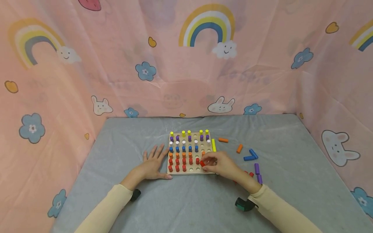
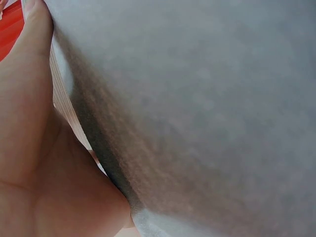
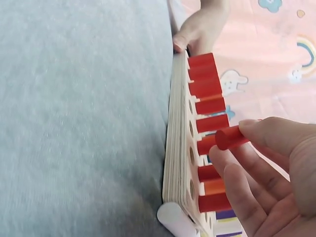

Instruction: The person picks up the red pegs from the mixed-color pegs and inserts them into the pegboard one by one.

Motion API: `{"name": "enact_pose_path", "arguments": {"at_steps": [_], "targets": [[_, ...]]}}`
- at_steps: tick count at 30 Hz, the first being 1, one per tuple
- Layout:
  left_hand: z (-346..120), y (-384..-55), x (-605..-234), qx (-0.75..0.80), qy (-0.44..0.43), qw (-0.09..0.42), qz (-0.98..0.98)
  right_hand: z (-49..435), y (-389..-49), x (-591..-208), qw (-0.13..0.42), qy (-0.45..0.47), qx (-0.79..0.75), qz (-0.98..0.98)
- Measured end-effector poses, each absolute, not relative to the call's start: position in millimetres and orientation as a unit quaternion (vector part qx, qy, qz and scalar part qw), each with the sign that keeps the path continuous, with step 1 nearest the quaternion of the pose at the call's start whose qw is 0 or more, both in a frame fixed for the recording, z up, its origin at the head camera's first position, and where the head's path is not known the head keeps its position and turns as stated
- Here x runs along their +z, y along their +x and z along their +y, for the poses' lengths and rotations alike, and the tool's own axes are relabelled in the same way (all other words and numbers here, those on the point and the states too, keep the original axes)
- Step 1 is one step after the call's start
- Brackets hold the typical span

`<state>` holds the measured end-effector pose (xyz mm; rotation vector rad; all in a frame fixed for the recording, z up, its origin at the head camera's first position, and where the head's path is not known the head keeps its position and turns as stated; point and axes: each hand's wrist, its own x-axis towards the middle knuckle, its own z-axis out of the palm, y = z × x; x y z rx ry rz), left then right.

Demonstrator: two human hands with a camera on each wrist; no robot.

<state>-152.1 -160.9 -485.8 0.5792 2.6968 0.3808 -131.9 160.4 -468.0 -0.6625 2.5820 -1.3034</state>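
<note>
A wooden pegboard [image 1: 190,173] lies on the grey cloth, with rows of yellow, purple, white, blue, orange and red pegs standing in it. Between thumb and fingers my right hand [image 1: 221,164] pinches a red peg [image 3: 231,138], held tilted above the board's front right part. Empty holes show near it in the front row, left of which red pegs [image 1: 177,168] stand upright. My left hand [image 1: 152,166] lies flat with spread fingers at the board's left edge, its thumb by the front left corner. In the left wrist view the palm [image 2: 54,182] is beside the board's edge.
Right of the board lie loose pegs: orange [image 1: 223,140], blue [image 1: 249,158], purple [image 1: 256,168] and red [image 1: 251,174], the red ones partly behind my right forearm. A yellow peg [image 1: 214,145] lies along the board's right side. A pink printed curtain [image 1: 186,71] encloses the table.
</note>
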Motion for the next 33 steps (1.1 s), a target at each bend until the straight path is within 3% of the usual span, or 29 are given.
{"name": "enact_pose_path", "arguments": {"at_steps": [33], "targets": [[-161.5, -151.9, -485.5, 0.138, 0.203, 0.186, 0.951, 125.5, -124.8, -478.8, 0.026, -0.240, -0.468, 0.850]]}}
